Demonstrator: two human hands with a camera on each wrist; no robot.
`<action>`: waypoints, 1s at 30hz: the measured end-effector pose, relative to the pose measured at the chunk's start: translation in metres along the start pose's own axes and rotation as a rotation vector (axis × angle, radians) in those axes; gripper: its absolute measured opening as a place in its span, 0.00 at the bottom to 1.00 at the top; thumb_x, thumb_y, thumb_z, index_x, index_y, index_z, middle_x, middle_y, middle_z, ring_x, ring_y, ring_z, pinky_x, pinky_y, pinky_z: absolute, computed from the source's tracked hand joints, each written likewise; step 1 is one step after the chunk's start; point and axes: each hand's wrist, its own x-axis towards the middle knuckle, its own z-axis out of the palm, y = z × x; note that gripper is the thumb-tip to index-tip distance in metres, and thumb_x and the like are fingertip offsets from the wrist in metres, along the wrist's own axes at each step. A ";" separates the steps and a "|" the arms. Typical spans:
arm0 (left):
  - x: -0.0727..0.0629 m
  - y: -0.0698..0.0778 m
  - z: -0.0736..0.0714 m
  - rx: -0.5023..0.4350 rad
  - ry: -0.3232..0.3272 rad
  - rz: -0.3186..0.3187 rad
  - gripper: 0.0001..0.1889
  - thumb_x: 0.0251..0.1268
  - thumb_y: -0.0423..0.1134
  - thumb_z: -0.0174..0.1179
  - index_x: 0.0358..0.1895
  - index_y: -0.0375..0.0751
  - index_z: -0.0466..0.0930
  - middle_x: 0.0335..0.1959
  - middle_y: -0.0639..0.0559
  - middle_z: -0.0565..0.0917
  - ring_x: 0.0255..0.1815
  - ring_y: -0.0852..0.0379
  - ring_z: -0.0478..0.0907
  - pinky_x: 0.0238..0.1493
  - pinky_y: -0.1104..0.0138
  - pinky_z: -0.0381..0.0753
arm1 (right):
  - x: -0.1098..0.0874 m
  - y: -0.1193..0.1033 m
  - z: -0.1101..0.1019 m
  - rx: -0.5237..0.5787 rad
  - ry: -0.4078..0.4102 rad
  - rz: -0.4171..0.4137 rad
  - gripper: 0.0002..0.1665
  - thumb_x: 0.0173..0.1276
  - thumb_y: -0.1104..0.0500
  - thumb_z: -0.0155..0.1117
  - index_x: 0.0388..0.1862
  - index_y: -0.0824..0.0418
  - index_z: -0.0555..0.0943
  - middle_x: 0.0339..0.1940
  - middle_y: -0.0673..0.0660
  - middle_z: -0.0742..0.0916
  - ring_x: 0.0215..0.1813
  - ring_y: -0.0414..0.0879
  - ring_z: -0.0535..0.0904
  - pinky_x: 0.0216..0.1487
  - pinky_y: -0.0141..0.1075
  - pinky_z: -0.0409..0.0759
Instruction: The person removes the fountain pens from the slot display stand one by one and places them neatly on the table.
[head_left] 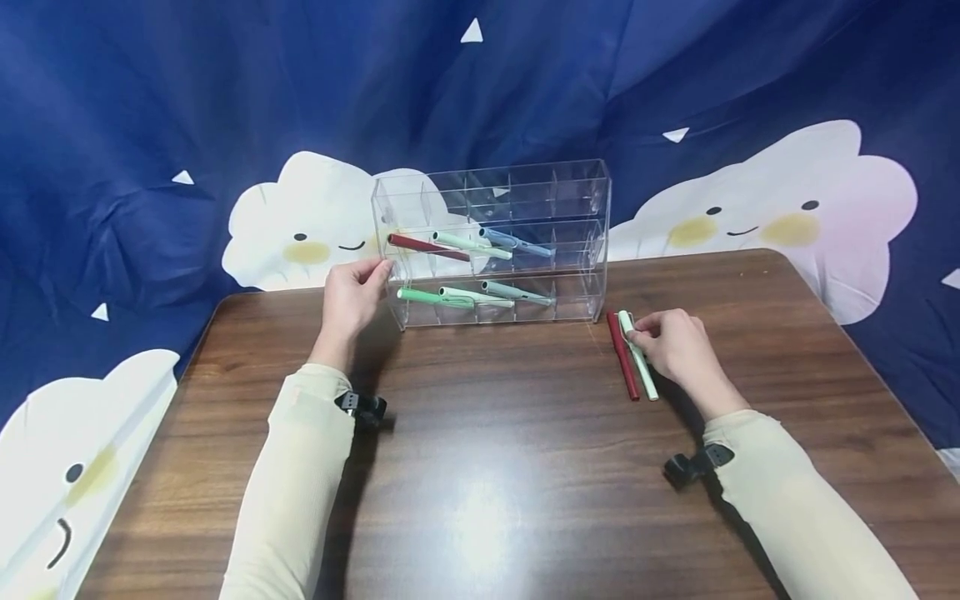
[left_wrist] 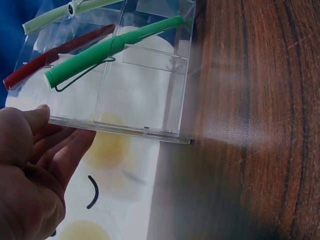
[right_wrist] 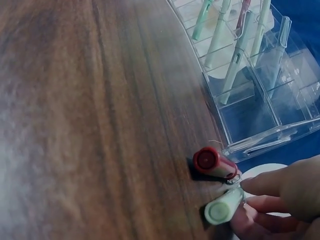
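Note:
A clear acrylic pen organizer [head_left: 491, 325] stands at the back of the table. My left hand [head_left: 354, 293] holds its left side wall, thumb on one side and fingers on the other. Inside the middle tier lean a dark red pen [head_left: 427, 247], a pale green pen [head_left: 468, 243] and a blue pen [head_left: 517, 242]. The lower tier has a bright green pen [head_left: 435, 297], a mint pen [head_left: 476, 297] and a grey-green pen [head_left: 517, 292]. Right of the organizer, my right hand [head_left: 678, 350] pinches a light green pen [right_wrist: 222, 207] lying beside a red pen [head_left: 623, 357].
A brown wooden table [head_left: 480, 433] carries everything. Behind it hangs a blue cloth [head_left: 525, 83] printed with white clouds. Small black cameras [head_left: 363, 407] are strapped at both wrists, over pale sleeves [head_left: 292, 483].

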 end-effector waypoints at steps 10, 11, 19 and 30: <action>0.002 0.003 0.002 -0.001 -0.001 0.030 0.16 0.82 0.41 0.63 0.58 0.34 0.90 0.43 0.32 0.91 0.30 0.64 0.79 0.32 0.78 0.76 | -0.004 0.007 -0.003 0.031 0.026 -0.009 0.20 0.78 0.54 0.68 0.51 0.72 0.89 0.46 0.71 0.92 0.52 0.68 0.85 0.56 0.60 0.79; 0.002 0.003 0.002 -0.003 -0.001 0.032 0.16 0.82 0.41 0.63 0.59 0.34 0.90 0.43 0.32 0.92 0.31 0.64 0.79 0.33 0.78 0.76 | -0.004 0.008 -0.003 0.031 0.029 -0.012 0.20 0.78 0.54 0.68 0.51 0.71 0.89 0.46 0.71 0.92 0.52 0.68 0.85 0.56 0.60 0.79; 0.001 0.000 0.001 -0.028 -0.003 0.014 0.17 0.81 0.42 0.63 0.59 0.33 0.89 0.46 0.31 0.92 0.32 0.66 0.79 0.36 0.77 0.75 | -0.006 0.008 -0.003 0.052 0.022 -0.022 0.19 0.78 0.55 0.66 0.54 0.71 0.89 0.32 0.64 0.94 0.38 0.56 0.92 0.48 0.48 0.79; 0.001 -0.001 0.001 -0.054 -0.033 -0.013 0.20 0.82 0.44 0.61 0.63 0.32 0.87 0.52 0.32 0.91 0.33 0.69 0.81 0.41 0.78 0.78 | -0.008 0.006 -0.010 0.081 0.065 -0.039 0.19 0.78 0.55 0.67 0.54 0.71 0.88 0.30 0.64 0.94 0.27 0.39 0.88 0.40 0.36 0.75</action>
